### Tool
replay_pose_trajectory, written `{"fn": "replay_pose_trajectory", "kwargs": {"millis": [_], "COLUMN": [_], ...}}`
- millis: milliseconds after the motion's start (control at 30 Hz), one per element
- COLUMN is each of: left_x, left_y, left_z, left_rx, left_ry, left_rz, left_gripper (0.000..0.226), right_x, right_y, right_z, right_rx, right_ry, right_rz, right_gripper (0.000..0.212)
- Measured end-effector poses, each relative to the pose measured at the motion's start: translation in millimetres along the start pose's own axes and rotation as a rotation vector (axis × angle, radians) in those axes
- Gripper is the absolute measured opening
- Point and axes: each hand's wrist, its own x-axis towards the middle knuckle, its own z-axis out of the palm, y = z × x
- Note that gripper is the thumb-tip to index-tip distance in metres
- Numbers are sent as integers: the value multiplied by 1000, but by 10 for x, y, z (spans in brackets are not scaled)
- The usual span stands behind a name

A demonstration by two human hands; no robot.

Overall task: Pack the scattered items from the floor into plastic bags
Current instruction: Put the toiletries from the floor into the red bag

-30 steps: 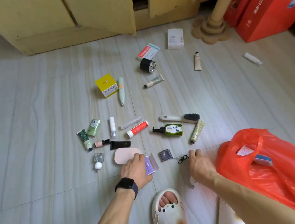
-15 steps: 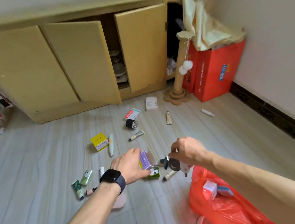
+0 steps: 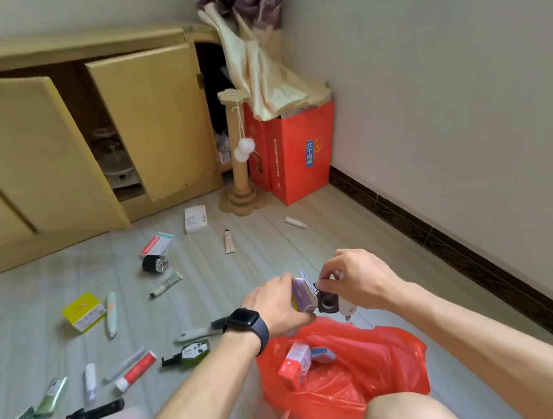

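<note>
The fingers [image 3: 284, 279] of the left hand [image 3: 277, 307] were curled round a small purple box [image 3: 303, 295]. Those of the right hand [image 3: 357, 282] pinched a little black thing [image 3: 327, 301] with a white piece [image 3: 346, 308] hanging beside it. Both were held just above the far edge of the red bag [image 3: 378, 363] on the floor [image 3: 306, 240].

The box looked like light, thin card with its flap open, so it would probably crush (best held by the flat sides). The bag seemed soft and limp, and its mouth would likely sag unless it was taken by the rim.

I could not tell what the black thing was. The left fingertips were hidden behind the box, a knee covered the bag's near side, and the tubes [image 3: 53, 395] at near left were blurred.
</note>
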Motion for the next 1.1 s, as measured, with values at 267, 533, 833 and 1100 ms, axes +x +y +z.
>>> {"fn": "replay_pose_trajectory", "kwargs": {"millis": [267,533,833,1100], "left_x": [58,249,296,266], "left_y": [177,-96,-566,-639], "left_z": [1131,1672,1752,1725], "left_rx": [104,641,981,972], "left_ry": [-191,-258,-323,-320], "left_rz": [66,232,201,159], "left_gripper": [50,67,59,68], "right_x": [-339,-452,-568,-652], "right_y": [748,984,921,1082], "right_z": [700,1642,2522,2484], "right_rx": [96,480,674,548], "right_ry": [-144,-243,-208,-234], "right_rz": [183,423,678,761], "right_gripper": [22,19,8,21]}}
